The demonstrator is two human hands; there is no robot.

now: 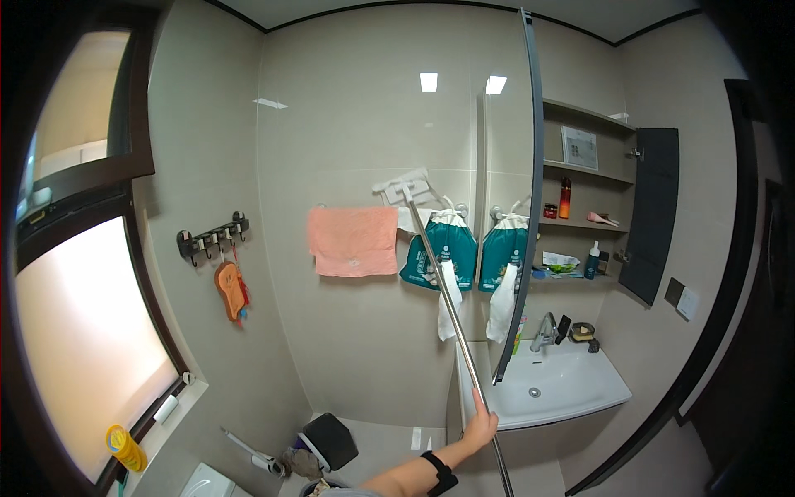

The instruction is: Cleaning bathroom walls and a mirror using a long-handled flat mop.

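Observation:
My left hand [479, 427] is closed around the metal pole of a long-handled flat mop [451, 291]. A dark band circles the wrist. The pole slants up and left to the mop's white flat head [407, 190], which appears to be against the tiled wall or just in front of it, above a towel rail. Beside the head hang a pink towel [354, 241] and a green drawstring bag [451, 248], the pole crossing in front of the bag. A white cloth [448, 302] dangles below it. The pole's lower end runs out of the picture, and my right hand is not visible.
An open mirror door [515, 207] stands close right of the pole, reflecting the bag. Behind it are cabinet shelves [592, 171] and a white sink [571, 377]. A hook rail [214, 238], a yellow bottle [126, 448] and a dark bin [331, 439] are leftward.

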